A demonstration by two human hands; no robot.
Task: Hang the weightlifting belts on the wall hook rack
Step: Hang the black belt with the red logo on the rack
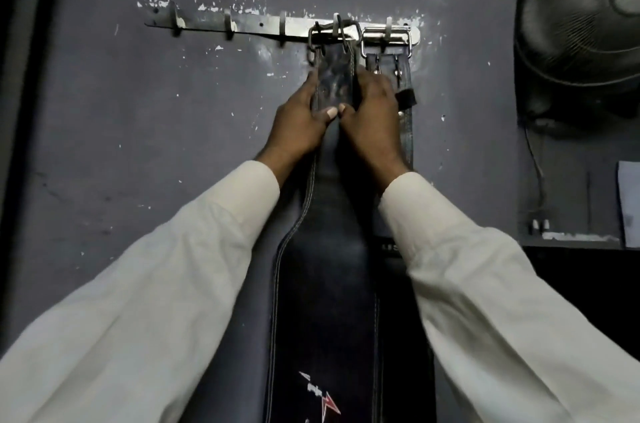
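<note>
A metal hook rack (256,28) is screwed to the dark grey wall. A black stitched weightlifting belt (325,277) hangs down from the rack's fourth hook, its metal buckle (320,36) caught over that hook. My left hand (299,121) and my right hand (372,117) both grip the narrow upper strap of this belt just below the buckle, thumbs touching. A second black belt (403,76) hangs by its chrome buckle from the rightmost hook, partly hidden behind my right hand.
Three hooks on the left of the rack are bare. A wall fan (581,10) is mounted at the upper right, with a cable running down to a switch plate (540,225). A dark vertical edge borders the wall on the far left.
</note>
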